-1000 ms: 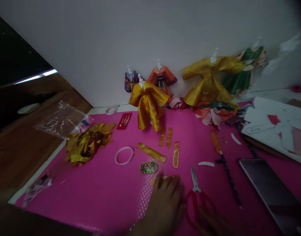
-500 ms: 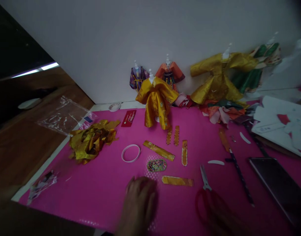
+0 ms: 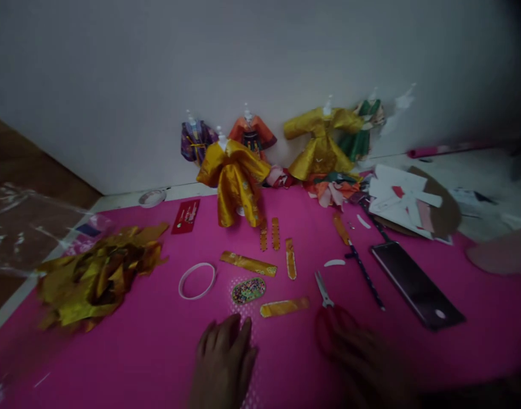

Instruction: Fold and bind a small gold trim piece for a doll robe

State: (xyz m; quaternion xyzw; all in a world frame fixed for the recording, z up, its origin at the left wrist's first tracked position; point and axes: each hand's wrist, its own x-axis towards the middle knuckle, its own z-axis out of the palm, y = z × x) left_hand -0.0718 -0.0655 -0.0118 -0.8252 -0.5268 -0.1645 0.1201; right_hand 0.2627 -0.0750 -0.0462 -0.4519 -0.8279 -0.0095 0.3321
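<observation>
While your left hand (image 3: 224,363) lies flat and open on the pink mat (image 3: 136,341) of the desk, your right hand (image 3: 362,363) rests on the red scissors (image 3: 328,318); it is too blurry to tell if that grip is closed. Just ahead of your left fingers lie a gold strip (image 3: 284,307) and a beaded oval (image 3: 248,290). Get your fingers snugly in the handles and keep the blades pointing away.

left hand (image 3: 223,363) pulled back off gold strip (image 3: 284,307)
</observation>
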